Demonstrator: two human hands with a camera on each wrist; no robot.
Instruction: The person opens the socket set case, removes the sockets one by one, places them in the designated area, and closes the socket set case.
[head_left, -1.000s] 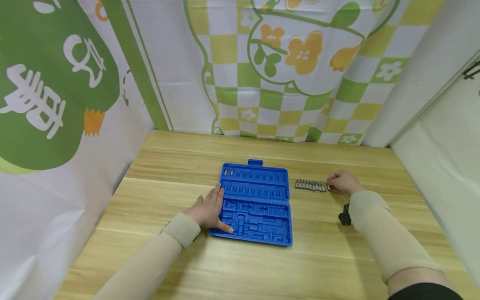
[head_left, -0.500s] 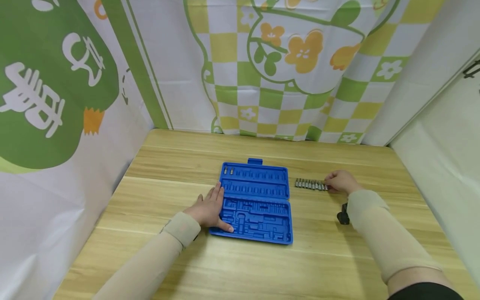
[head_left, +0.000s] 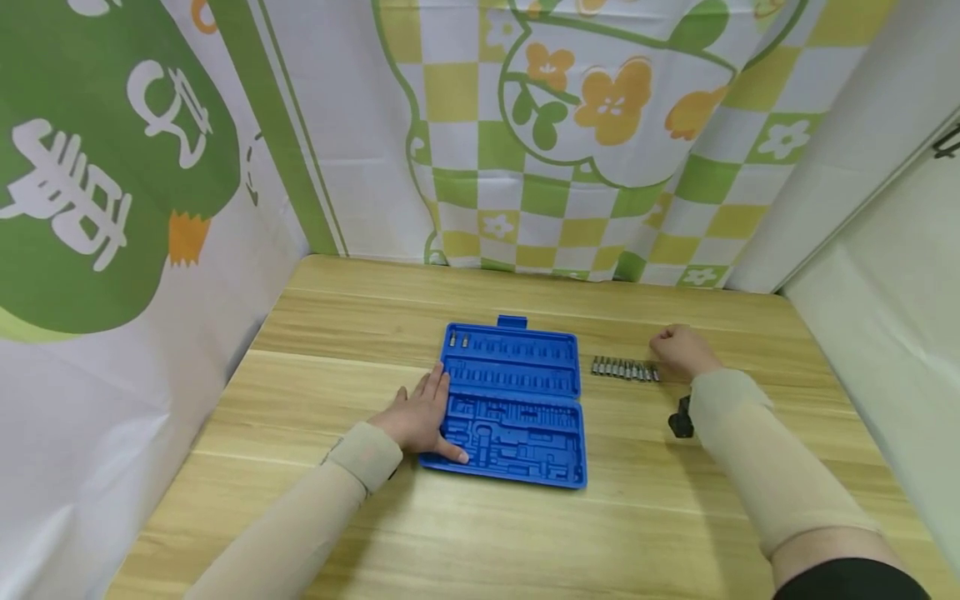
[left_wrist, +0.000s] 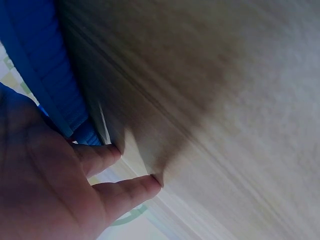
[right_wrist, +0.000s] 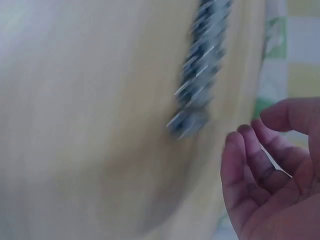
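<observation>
An unfolded blue plastic bit case (head_left: 517, 385) lies on the table, its moulded slots showing. Two small metal bits (head_left: 459, 340) sit in its upper left slots. My left hand (head_left: 420, 417) rests at the case's left edge with fingers spread, the thumb over the lower corner. In the left wrist view, two fingertips (left_wrist: 150, 184) touch the wood. Right of the case, several metal bits (head_left: 625, 369) lie side by side in a row. My right hand (head_left: 684, 350) hovers just past the row's right end, fingers loosely bent. The right wrist view shows nothing between thumb and fingers.
The wooden table (head_left: 337, 333) extends around the case on all sides. Behind it hangs a patterned curtain (head_left: 570, 183), and white cloth (head_left: 885, 275) borders the right. A black device (head_left: 681, 419) sits under the right wrist.
At the row's right end, my right hand slid a bit leftward against the others. It has since let go and lifted slightly away. My left hand has stayed on the case.
</observation>
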